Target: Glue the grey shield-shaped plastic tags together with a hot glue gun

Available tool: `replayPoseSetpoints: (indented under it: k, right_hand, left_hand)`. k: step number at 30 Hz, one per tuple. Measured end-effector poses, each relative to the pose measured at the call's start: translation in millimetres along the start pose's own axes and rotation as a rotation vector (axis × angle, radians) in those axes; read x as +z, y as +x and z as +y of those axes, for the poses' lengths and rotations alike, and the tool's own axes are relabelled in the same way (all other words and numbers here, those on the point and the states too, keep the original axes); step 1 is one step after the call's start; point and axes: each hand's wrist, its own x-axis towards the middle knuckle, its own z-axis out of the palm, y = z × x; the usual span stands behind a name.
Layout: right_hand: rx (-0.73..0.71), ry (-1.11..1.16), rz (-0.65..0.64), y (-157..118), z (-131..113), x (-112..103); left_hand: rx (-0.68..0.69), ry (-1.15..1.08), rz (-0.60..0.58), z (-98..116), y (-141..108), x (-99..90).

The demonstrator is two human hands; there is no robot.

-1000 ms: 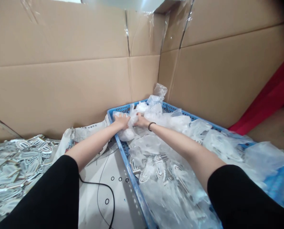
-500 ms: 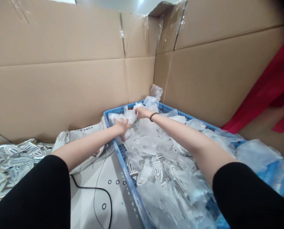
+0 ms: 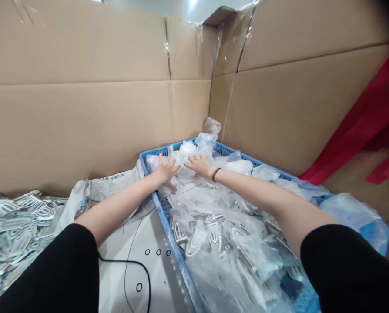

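Both hands reach into the far end of a blue plastic basket (image 3: pixel 166 226). My left hand (image 3: pixel 165 171) lies with fingers spread over crumpled clear plastic bags (image 3: pixel 153 161) at the far left corner. Beside it, my right hand (image 3: pixel 201 166), a dark band at its wrist, rests with fingers stretched out on more plastic bagging (image 3: pixel 188 150). Neither hand grips anything. Nearer to me in the basket, small flat letter-like pieces (image 3: pixel 216 232) in white and brown show among the bags. A printed paper sheet (image 3: pixel 194 188) lies partly under the plastic.
Tall cardboard walls (image 3: pixel 116 113) stand behind and to the right. A heap of similar flat pieces (image 3: pixel 21 226) lies at left, by a newspaper-like sheet (image 3: pixel 111 178). A black cable (image 3: pixel 139 262) crosses the white surface. Red strips (image 3: pixel 351 130) hang at right.
My right hand has unbent its fingers from the plastic and come slightly nearer, now stretched out on it. My left hand's fingers have spread wider in about the same place.
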Motion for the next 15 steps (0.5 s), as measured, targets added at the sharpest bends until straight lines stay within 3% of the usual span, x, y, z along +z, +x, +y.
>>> replayPoseSetpoints:
  k: [4,8,10,13,15]
  right_hand:
    - [0.050,0.219,0.122,24,-19,-2]
    - [0.125,0.350,0.135,41,-28,-14]
    - [0.079,0.434,0.064,44,-13,-28]
    - [0.002,0.630,-0.080,36,30,-49]
    - [0.197,0.498,-0.102,27,58,-55]
  left_hand:
    - [0.057,-0.043,0.146,-1,0,-6.3]
    - [-0.021,-0.152,0.226,-4,1,-15.7]
    - [-0.055,-0.159,0.261,-4,1,-20.9]
    - [0.015,-0.110,0.341,-3,-1,-27.0]
    - [0.081,-0.082,0.410,-2,-1,-28.7]
